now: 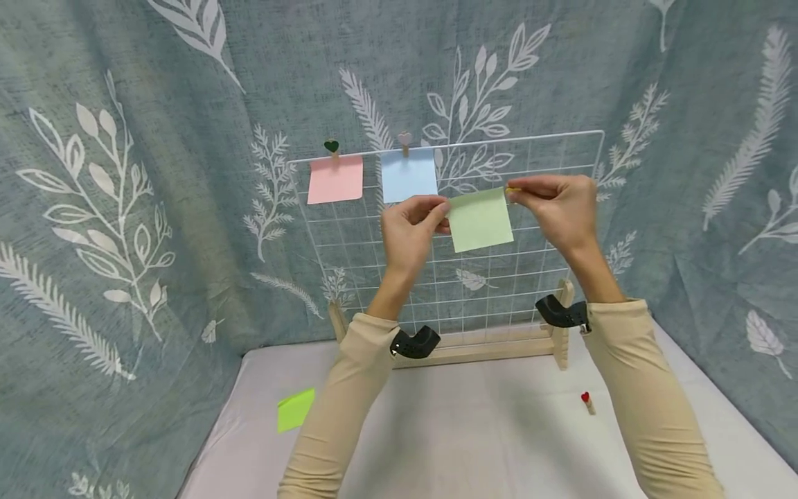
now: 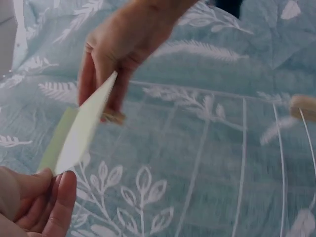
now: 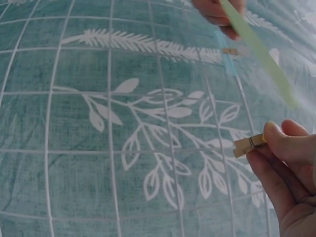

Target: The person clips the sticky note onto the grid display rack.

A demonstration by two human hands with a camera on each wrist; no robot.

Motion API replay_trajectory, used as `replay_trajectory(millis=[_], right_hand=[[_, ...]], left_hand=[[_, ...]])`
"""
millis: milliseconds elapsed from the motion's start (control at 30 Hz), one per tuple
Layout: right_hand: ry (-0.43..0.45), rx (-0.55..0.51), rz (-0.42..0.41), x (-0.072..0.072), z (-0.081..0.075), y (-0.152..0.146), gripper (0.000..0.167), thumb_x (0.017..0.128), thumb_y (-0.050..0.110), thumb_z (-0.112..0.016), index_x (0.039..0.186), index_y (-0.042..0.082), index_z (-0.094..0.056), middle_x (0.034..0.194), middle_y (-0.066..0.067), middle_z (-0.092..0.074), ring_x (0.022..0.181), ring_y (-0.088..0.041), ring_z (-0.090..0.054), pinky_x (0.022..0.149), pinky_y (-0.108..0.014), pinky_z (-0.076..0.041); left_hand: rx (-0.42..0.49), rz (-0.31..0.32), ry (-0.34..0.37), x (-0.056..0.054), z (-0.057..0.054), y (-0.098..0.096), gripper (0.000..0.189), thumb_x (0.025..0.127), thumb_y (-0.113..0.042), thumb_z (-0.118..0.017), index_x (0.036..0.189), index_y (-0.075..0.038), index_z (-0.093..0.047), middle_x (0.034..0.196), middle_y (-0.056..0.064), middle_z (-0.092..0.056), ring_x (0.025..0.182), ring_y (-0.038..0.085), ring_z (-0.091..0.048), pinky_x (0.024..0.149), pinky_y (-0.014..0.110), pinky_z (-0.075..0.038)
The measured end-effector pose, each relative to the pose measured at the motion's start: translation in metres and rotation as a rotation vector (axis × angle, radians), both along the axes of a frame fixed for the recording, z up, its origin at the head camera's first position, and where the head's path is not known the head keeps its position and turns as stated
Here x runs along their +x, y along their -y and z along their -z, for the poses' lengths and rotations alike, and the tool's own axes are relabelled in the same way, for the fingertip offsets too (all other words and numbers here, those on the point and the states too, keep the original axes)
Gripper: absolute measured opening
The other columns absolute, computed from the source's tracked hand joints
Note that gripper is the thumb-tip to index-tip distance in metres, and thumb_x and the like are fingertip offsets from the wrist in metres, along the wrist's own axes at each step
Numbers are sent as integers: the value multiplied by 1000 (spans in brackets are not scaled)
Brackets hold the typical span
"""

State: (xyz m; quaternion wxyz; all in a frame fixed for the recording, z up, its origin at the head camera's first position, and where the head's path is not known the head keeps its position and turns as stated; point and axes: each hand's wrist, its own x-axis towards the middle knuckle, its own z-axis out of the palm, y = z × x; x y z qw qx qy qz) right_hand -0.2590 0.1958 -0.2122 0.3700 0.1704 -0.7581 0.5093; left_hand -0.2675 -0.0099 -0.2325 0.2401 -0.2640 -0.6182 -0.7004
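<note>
In the head view my left hand [image 1: 411,225] pinches the left edge of a pale green sticky note [image 1: 481,220], held up in front of the white wire grid. My right hand [image 1: 557,208] is at the note's upper right corner. Between its thumb and fingers it pinches a small wooden clothespin [image 3: 249,144], whose bare end points away from the fingertips in the right wrist view. On the grid's top wire hang a pink note [image 1: 335,180] under a dark green heart clothespin [image 1: 332,147] and a blue note [image 1: 409,176] under a pale heart clothespin [image 1: 405,141].
The wire grid [image 1: 530,143] stands in a wooden base [image 1: 474,355] on a white-covered table [image 1: 461,443]. A bright green note [image 1: 296,409] lies at the left, a red heart clothespin [image 1: 588,403] at the right. Leaf-patterned curtain [image 1: 187,291] surrounds the table.
</note>
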Motion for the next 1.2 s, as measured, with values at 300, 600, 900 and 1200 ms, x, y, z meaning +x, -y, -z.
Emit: replay_trajectory(millis=[300, 600, 900, 1200], right_hand=[[-40, 5, -1, -4, 0, 3, 13, 83, -7, -74, 95, -7, -75, 93, -24, -71, 78, 0, -71, 73, -14, -57], [-79, -87, -2, -7, -25, -10, 13, 82, -5, -76, 95, -6, -76, 90, -14, -74, 72, 1, -70, 72, -16, -58], [-119, -172, -115, -18, -45, -4, 9, 78, -6, -79, 88, -5, -77, 82, -2, -75, 76, -7, -72, 77, -21, -59], [-70, -169, -196, -32, -53, 2, 10, 78, -10, -77, 86, -3, -77, 82, -4, -75, 76, -8, -72, 76, -22, -59]], left_hand=[[-6, -16, 44, 0, -15, -1, 12, 89, 2, -70, 95, 13, -71, 85, 26, -70, 58, 12, -65, 61, 32, -61], [-75, -75, 36, -6, -31, -7, 10, 90, 1, -69, 94, 9, -72, 85, 23, -71, 59, 18, -66, 62, 34, -61], [-199, -161, 63, -13, -45, -16, 10, 90, 1, -69, 95, 9, -72, 87, 21, -71, 64, 25, -68, 58, 25, -60], [-183, -203, 86, -22, -49, -22, 11, 91, 0, -68, 95, 9, -72, 87, 21, -71, 61, 19, -66, 58, 25, -60]])
